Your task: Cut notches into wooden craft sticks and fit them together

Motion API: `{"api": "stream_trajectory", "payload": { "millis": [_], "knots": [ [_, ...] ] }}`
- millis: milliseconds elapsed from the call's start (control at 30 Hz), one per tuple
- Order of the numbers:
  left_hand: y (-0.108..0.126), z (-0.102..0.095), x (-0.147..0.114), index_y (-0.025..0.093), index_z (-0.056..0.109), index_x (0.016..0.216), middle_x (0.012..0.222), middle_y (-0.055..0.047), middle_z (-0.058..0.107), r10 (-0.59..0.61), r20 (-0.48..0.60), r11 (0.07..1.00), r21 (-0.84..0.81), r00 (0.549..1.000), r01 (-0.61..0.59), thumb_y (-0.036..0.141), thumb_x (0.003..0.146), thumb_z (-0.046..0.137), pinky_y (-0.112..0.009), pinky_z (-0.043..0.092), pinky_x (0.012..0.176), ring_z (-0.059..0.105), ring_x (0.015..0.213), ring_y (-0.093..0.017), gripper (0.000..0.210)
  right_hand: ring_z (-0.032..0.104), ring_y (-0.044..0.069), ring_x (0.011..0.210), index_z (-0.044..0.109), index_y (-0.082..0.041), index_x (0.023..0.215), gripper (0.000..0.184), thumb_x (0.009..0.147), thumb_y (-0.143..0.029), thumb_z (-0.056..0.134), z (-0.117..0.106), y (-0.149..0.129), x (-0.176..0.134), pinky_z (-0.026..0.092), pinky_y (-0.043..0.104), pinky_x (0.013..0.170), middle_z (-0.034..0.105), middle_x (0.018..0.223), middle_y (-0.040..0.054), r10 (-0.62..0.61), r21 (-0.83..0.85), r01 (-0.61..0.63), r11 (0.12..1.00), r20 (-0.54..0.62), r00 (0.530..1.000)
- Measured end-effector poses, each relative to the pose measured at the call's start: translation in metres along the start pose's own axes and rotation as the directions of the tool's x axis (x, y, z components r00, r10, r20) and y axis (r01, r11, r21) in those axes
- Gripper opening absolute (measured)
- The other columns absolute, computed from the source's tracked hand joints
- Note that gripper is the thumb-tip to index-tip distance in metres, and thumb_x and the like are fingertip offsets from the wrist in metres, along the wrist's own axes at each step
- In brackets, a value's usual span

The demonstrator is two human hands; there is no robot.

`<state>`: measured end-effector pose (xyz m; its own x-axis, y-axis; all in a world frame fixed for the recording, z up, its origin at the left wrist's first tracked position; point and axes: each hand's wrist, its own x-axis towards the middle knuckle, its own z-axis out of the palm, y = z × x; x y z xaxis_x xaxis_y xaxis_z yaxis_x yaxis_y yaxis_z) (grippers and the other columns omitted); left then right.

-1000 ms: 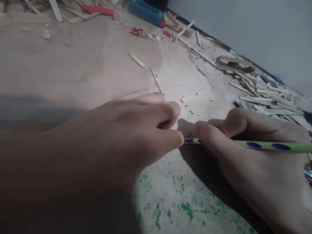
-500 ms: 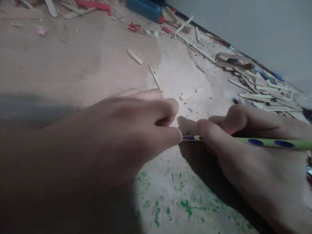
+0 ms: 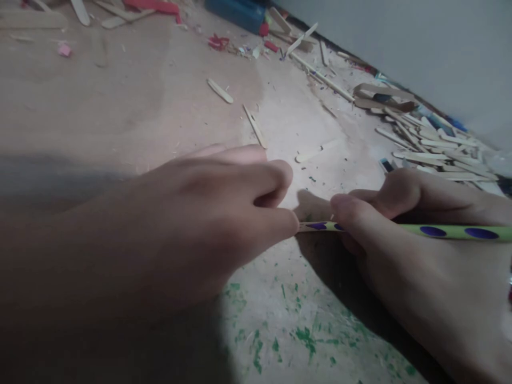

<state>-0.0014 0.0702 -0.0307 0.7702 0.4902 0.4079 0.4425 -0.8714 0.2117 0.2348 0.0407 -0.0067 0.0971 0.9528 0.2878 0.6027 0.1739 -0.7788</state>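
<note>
A light green pencil with purple ovals (image 3: 456,232) lies across my right hand (image 3: 424,266), pinched between thumb and fingers. Its bare, tan tip points left and reaches the thumb tip of my left hand (image 3: 224,213). The left fingers are curled and pressed against the thumb. Whatever they pinch is hidden behind them, so I cannot make it out. Both hands are low over the worktop (image 3: 276,298), and the right one casts a dark shadow beneath the pencil.
A heap of wooden craft sticks (image 3: 444,149) is at the right, near a grey wall (image 3: 432,48). Single sticks (image 3: 220,90) and crumbs are scattered beyond my hands. At the back are a blue object (image 3: 238,15) and a red strip (image 3: 154,6). Green paint flecks mark the near surface.
My right hand has shifted slightly to the right with the pencil, and a little more of the pencil's tip end shows. My left hand stays almost where it was.
</note>
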Motion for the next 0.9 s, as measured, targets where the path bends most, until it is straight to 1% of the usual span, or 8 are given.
{"api": "stream_trajectory", "payload": {
  "millis": [100,200,333,433,500,600,767,900],
  "knots": [
    [-0.0001,0.0006,-0.0002,0.027,0.060,0.111,0.118,0.002,0.063,-0.011,0.003,1.000,-0.002,1.000,0.011,0.015,0.106,0.043,-0.036,0.052,0.081,0.065,0.098,-0.020,0.021,0.044,0.010,0.048,0.050,-0.025,0.056,0.038,0.078,-0.013,0.079,-0.0009,0.0007,-0.0008,0.032,0.025,0.041,0.056,0.051,-0.0077,0.027,0.042,-0.027,0.999,0.008,1.000],
    [-0.0003,0.0007,-0.0006,0.028,0.061,0.112,0.118,0.001,0.064,-0.013,-0.004,1.000,-0.013,1.000,0.013,0.015,0.105,0.045,-0.036,0.053,0.080,0.064,0.096,-0.020,0.021,0.044,0.009,0.048,0.050,-0.024,0.055,0.039,0.079,-0.014,0.080,-0.0025,0.0014,-0.0011,0.032,0.024,0.042,0.055,0.051,-0.0074,0.002,0.016,-0.003,1.000,0.017,1.000],
    [-0.0003,0.0012,-0.0004,0.027,0.058,0.109,0.118,0.001,0.065,-0.004,-0.001,1.000,-0.009,1.000,0.004,0.011,0.102,0.046,-0.037,0.052,0.078,0.063,0.093,-0.020,0.022,0.044,0.009,0.049,0.049,-0.024,0.057,0.040,0.080,-0.012,0.080,-0.0023,0.0014,-0.0009,0.032,0.024,0.043,0.054,0.052,-0.0073,-0.010,0.014,0.010,1.000,0.033,0.999],
    [-0.0006,0.0014,0.0001,0.027,0.058,0.113,0.120,0.000,0.065,0.002,0.008,1.000,-0.003,1.000,-0.002,0.006,0.098,0.046,-0.038,0.052,0.080,0.063,0.097,-0.021,0.029,0.041,0.010,0.050,0.047,-0.024,0.057,0.041,0.079,-0.011,0.080,-0.0021,0.0001,-0.0013,0.030,0.025,0.042,0.051,0.052,-0.0074,0.011,0.019,-0.011,1.000,0.037,0.999],
    [-0.0009,0.0013,0.0003,0.028,0.058,0.116,0.120,0.000,0.066,0.002,0.007,1.000,0.004,1.000,-0.002,0.005,0.096,0.046,-0.038,0.049,0.077,0.063,0.097,-0.021,0.033,0.041,0.011,0.050,0.046,-0.024,0.057,0.042,0.080,-0.011,0.078,-0.0027,-0.0011,-0.0017,0.031,0.025,0.042,0.052,0.053,-0.0070,0.015,-0.003,-0.015,1.000,0.056,0.998],
    [-0.0011,0.0013,0.0002,0.028,0.057,0.112,0.119,0.000,0.067,-0.005,0.000,1.000,-0.006,1.000,0.005,0.007,0.097,0.048,-0.038,0.047,0.076,0.063,0.095,-0.021,0.028,0.043,0.011,0.049,0.048,-0.025,0.057,0.042,0.081,-0.010,0.079,-0.0034,-0.0023,-0.0013,0.034,0.025,0.043,0.055,0.053,-0.0061,-0.001,-0.040,0.005,0.999,0.086,0.996],
    [0.0006,0.0010,0.0003,0.027,0.059,0.109,0.115,0.000,0.068,-0.019,-0.035,1.000,-0.009,0.999,0.019,0.009,0.102,0.052,-0.039,0.044,0.074,0.065,0.092,-0.021,0.021,0.040,0.010,0.046,0.049,-0.024,0.052,0.041,0.076,-0.011,0.079,-0.0027,-0.0023,0.0004,0.028,0.024,0.038,0.052,0.048,-0.0067,0.016,0.030,-0.016,0.999,0.011,1.000],
    [0.0008,0.0001,0.0019,0.026,0.060,0.105,0.115,-0.002,0.069,0.010,-0.019,1.000,-0.020,1.000,-0.010,0.007,0.102,0.049,-0.041,0.047,0.074,0.065,0.092,-0.022,0.022,0.041,0.011,0.047,0.049,-0.024,0.053,0.043,0.076,-0.011,0.082,-0.0036,-0.0018,-0.0008,0.029,0.024,0.038,0.051,0.049,-0.0065,0.018,0.035,-0.018,0.999,0.002,1.000]
  ]
}}
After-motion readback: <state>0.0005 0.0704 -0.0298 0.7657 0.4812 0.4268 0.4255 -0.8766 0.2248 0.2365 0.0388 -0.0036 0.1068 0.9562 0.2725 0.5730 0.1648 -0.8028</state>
